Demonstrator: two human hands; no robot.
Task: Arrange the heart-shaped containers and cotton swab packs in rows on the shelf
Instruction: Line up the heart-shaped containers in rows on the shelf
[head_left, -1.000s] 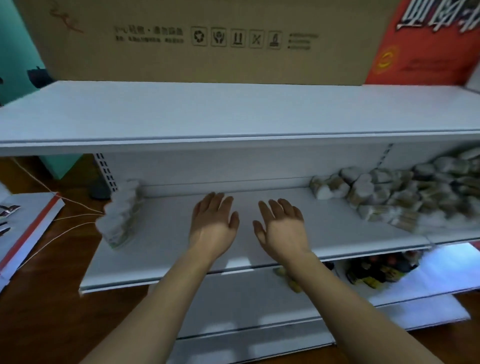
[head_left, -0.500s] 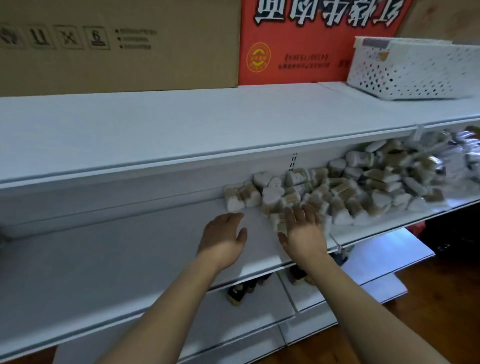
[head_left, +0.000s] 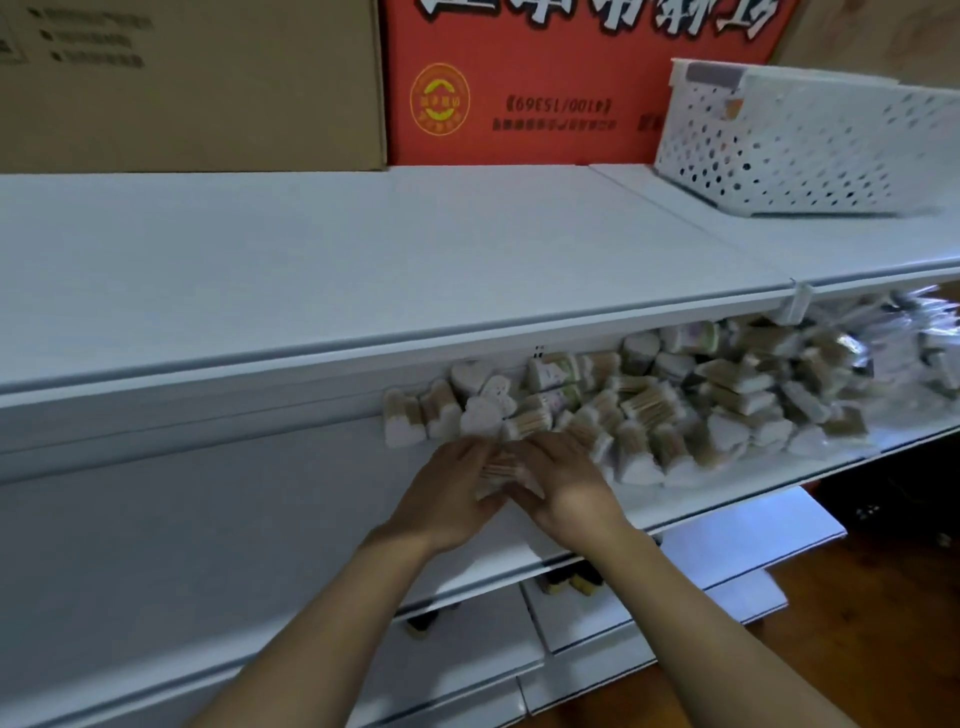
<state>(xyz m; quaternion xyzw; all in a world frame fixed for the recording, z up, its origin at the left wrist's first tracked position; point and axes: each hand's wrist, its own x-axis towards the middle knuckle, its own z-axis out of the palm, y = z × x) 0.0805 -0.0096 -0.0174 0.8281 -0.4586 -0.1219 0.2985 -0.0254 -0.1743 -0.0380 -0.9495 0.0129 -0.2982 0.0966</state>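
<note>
Here the fingers (head_left: 470, 457) of the left hand (head_left: 447, 499) and those of the right hand (head_left: 563, 486) close in from either side on one heart-shaped container (head_left: 498, 470) of wooden-stemmed cotton swabs, gripping it between the two hands; motion blur hides how each fingertip lies. The container sits low over the front part of the middle shelf (head_left: 208, 525), at the near-left edge of a loose pile of heart-shaped containers (head_left: 639, 415) lying tumbled on that shelf, some on their sides, some showing their white heart lids. Further right on the same shelf lies a heap of cotton swab packs (head_left: 904, 338) in clear wrap. Both bare forearms reach in from below. On the top shelf (head_left: 363, 249) stand a brown cardboard box (head_left: 192, 83), a red carton (head_left: 545, 83) and a white perforated basket (head_left: 810, 140).
</note>
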